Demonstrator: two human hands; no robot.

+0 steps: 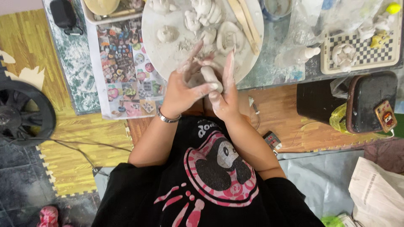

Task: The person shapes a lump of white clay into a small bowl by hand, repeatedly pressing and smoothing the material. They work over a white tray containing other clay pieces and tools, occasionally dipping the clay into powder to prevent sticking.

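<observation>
**Two clay-dusted hands around one small roll of clay**

Two hands meet just in front of the person's chest, at the near edge of the round white work board (168, 54). Between them sits a short pale grey roll of soft clay (209, 75). The left hand (182, 86) lies against it with fingers stretched long and loosely fanned towards the board, thumb reaching across below the roll. The right hand (225, 90) stands nearly flat and upright, fingers straight and close together, its palm pressed to the roll's other side. A silver metal bracelet (168, 118) circles the left wrist.

On the board beyond the fingertips lie several small shaped grey clay figures (202, 14) and two pale wooden modelling sticks (246, 21). Left of the board lies a colourful printed picture sheet (122, 67). To the right stands a black-and-white chequered tray (370, 56).
</observation>
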